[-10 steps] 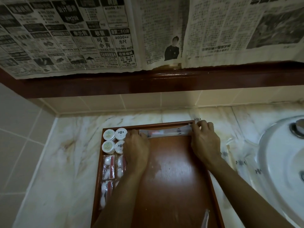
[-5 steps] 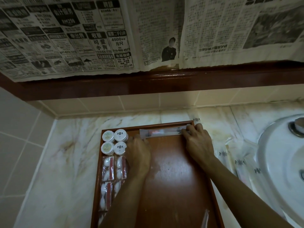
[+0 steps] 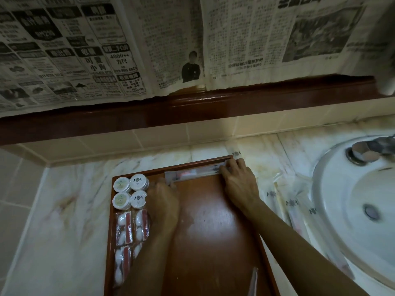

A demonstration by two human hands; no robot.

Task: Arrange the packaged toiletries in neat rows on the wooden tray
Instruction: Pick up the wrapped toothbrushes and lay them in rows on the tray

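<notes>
On the wooden tray, round white tubs and red-and-white packets fill the 9 o'clock side. The left hand and right hand each pinch an end of a long clear packet lying along the 12 o'clock rim. More packets lie on the marble surface at 3 o'clock.

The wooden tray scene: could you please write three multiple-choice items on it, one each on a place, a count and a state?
1. Where does the long clear packet lie? A tray's far edge; B in the sink; C tray's near edge.
2. How many round white tubs? A two; B four; C six.
3. What does the right hand do? A hangs idle; B holds a tub; C holds the packet's right end.

Answers: 1 A, it lies along the wooden tray's far rim. 2 B, two rows of two. 3 C, fingers on the packet end.
</notes>
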